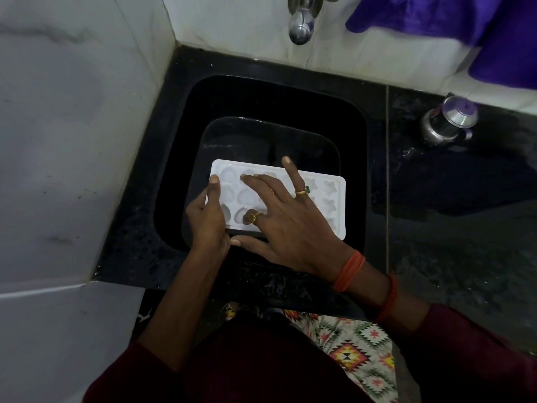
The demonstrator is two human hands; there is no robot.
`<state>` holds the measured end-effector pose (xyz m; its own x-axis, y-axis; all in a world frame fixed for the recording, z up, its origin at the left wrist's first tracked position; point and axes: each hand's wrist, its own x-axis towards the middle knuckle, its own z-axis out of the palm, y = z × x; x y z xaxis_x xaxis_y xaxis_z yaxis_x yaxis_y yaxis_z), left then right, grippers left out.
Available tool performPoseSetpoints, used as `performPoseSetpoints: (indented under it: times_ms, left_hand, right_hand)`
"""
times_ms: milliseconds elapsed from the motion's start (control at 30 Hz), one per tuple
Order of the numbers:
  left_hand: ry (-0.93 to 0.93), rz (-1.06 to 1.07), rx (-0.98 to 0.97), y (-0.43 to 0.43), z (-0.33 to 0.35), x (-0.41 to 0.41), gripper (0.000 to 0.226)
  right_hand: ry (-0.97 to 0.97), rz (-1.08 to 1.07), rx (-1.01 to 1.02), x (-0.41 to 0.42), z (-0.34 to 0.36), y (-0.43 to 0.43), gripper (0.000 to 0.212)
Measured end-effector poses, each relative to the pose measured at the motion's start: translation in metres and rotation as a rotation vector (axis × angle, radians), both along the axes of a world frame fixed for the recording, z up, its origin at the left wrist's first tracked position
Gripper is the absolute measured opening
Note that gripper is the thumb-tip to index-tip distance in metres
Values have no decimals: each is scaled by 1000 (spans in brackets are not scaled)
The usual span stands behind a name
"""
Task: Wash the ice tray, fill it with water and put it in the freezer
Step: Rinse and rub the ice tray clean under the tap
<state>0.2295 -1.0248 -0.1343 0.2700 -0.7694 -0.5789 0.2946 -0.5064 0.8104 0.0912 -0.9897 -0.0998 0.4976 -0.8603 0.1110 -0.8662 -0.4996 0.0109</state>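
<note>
Right hand (286, 225): fingers spread, pressed flat on tray cavities.
Left hand (207, 216): gripping tray's nine o'clock edge, thumb on top.
Ice tray (331, 199): held level over black sink (186, 158).
Tap (302, 27): twelve o'clock.
Steel container (447, 122): two o'clock.

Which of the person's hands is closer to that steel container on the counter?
Right. The right hand lies spread across the ice tray, on the side toward the steel container. The left hand grips the tray's far end, further away.
</note>
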Motion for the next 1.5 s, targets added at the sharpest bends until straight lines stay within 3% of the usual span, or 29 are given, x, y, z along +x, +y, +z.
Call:
performPoseSetpoints:
  times_ms: [1500]
  left_hand:
    - [21,36,11,2,-5,3,32]
  right_hand:
    - [54,26,-36,2,1,-3,63]
